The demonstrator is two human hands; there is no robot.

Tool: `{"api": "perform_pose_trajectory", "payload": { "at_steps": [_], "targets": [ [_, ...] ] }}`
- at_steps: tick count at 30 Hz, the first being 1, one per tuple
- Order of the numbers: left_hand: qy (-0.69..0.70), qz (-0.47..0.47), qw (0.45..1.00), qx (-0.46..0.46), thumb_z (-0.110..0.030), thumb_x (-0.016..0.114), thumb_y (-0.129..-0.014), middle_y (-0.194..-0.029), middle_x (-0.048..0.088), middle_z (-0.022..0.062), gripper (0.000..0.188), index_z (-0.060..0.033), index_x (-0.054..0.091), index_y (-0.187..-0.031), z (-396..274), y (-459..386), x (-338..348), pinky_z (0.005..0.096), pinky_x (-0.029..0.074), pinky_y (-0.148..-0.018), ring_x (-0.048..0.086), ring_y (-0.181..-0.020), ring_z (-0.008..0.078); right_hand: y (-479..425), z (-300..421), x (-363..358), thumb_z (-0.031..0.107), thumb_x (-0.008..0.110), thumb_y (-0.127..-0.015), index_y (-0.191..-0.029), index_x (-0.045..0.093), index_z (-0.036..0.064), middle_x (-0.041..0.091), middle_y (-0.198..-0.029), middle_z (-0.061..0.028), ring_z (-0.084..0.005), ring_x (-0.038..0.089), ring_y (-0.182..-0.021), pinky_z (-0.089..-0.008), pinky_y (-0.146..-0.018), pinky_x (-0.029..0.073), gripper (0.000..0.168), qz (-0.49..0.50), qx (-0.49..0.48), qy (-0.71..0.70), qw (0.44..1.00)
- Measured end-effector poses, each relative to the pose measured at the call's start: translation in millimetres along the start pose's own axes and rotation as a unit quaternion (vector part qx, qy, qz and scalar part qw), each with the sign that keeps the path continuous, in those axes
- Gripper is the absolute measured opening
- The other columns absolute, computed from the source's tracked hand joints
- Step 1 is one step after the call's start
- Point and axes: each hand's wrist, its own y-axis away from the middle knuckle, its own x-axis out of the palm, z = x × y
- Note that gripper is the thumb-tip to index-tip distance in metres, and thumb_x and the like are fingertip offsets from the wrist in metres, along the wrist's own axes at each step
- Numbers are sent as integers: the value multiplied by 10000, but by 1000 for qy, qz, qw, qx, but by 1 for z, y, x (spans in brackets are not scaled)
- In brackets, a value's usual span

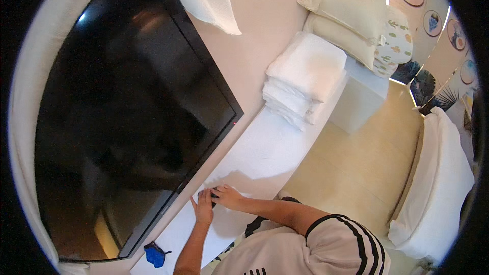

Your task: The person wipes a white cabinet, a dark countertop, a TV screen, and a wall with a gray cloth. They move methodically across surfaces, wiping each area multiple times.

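Observation:
A small black object (214, 194) lies on a long white tabletop (263, 156), mostly covered by my fingers, so I cannot tell what it is. My left hand (203, 207) has its fingers over the object's left part. From the right, my right hand (228, 197) holds the other side with its fingertips. Both hands nearly touch each other and throw a shadow on the white surface. Nearer the front end of the table sits a blue pouch (155, 256) with a black top and a small strap.
A large dark television (133, 122) fills the left side, with white cloth (214, 4) at its edge. Folded white linens (305, 68) are stacked along the table, beyond them cream pillows (347, 0) and a cactus-print pillow (395, 38). White bedding (431, 187) lies at right, across the tan floor (366, 160).

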Motion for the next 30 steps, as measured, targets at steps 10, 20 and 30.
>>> {"api": "perform_pose_trajectory", "payload": {
  "at_steps": [10,20,30],
  "targets": [
    [139,-3,990,-12,-274,601,-854,-1524,198,232,752,-9,239,-1457,-165,-33,58,679,10,-1072,172,-1418,385,126,-65,-58,265,673,-751,-1331,517,162,400,-1434,-186,-344,309,-1368,-525,-1087,240,609,11,245,50,968],
    [125,-28,991,-51,-197,739,-744,-1506,71,328,934,-65,182,-1482,-174,-85,74,602,86,-1115,64,-1405,481,136,-113,-34,225,512,-874,-1424,396,144,336,-1508,-54,-223,275,-1407,-513,-1135,171,567,45,182,111,976],
    [82,4,997,-10,-297,637,-839,-1536,49,278,836,-191,156,-1514,-258,-299,48,541,68,-1141,59,-1427,421,105,-293,-92,212,492,-892,-1439,351,103,309,-1520,-60,-232,295,-1391,-476,-1099,281,575,-8,296,154,943]
  ]
}}
